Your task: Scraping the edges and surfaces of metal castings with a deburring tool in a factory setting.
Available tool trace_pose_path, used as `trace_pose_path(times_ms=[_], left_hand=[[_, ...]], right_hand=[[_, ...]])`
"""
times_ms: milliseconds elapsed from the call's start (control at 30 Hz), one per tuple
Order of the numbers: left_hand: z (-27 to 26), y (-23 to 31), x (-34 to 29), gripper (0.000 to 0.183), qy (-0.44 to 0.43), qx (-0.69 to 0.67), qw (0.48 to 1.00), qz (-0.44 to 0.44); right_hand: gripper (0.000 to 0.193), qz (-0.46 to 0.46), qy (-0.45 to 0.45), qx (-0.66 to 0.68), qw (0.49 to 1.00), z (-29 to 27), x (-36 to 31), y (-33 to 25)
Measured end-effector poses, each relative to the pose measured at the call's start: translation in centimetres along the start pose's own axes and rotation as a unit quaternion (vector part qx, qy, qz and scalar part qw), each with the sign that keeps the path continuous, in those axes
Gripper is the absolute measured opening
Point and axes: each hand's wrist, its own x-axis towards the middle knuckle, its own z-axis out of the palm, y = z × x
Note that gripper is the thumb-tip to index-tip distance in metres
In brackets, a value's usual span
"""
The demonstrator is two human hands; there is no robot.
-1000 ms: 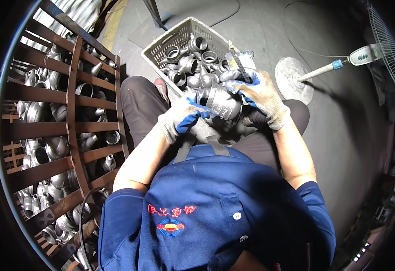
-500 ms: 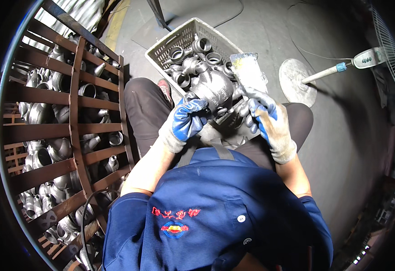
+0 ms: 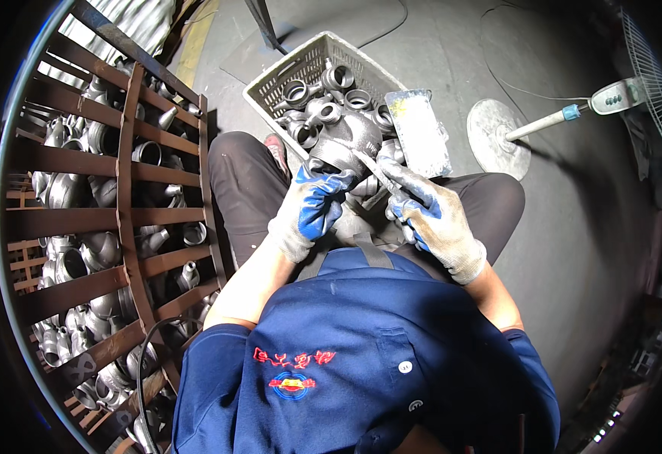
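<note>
In my gloved left hand (image 3: 314, 203) is a grey metal casting (image 3: 357, 135), a rounded, hollow housing with a ringed collar turned toward me. I hold it by its near side, over the near edge of the crate. My gloved right hand (image 3: 429, 216) grips a narrow flat metal file (image 3: 374, 171), its index finger stretched along the tool. The file's tip meets the near right side of the casting, or lies just in front of it; I cannot tell which. Glove and palm hide its other end. Both gloves are whitish with blue coating.
A pale plastic crate (image 3: 274, 76) full of similar castings stands between my knees. A whitish, paint-stained board (image 3: 419, 136) leans at its right side. On the left, a rusty barred metal cage (image 3: 66, 223) holds many castings. A pedestal fan (image 3: 500, 138) stands to the right.
My right hand has moved left and slightly down, bringing the file to the casting. The casting has turned in my left hand, so a small round opening now shows near its far side.
</note>
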Motion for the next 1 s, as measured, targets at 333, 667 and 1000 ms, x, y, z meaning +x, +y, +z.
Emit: trace_pose_path(times_ms=[333,667,1000], left_hand=[[0.0,0.7,0.1,0.017,0.006,0.055,0.998,0.005],[0.5,1.4,0.5,0.023,0.002,0.008,0.999,-0.043],[2.3,1.0,0.1,0.020,0.095,-0.257,0.928,-0.252]], right_hand=[[0.043,-0.095,-0.013,-0.159,0.983,0.1,0.8,0.8],[0.038,-0.090,-0.005,-0.198,0.976,0.0,0.2,1.3],[0.038,-0.188,0.107,-0.242,0.946,0.5,0.7,0.7]])
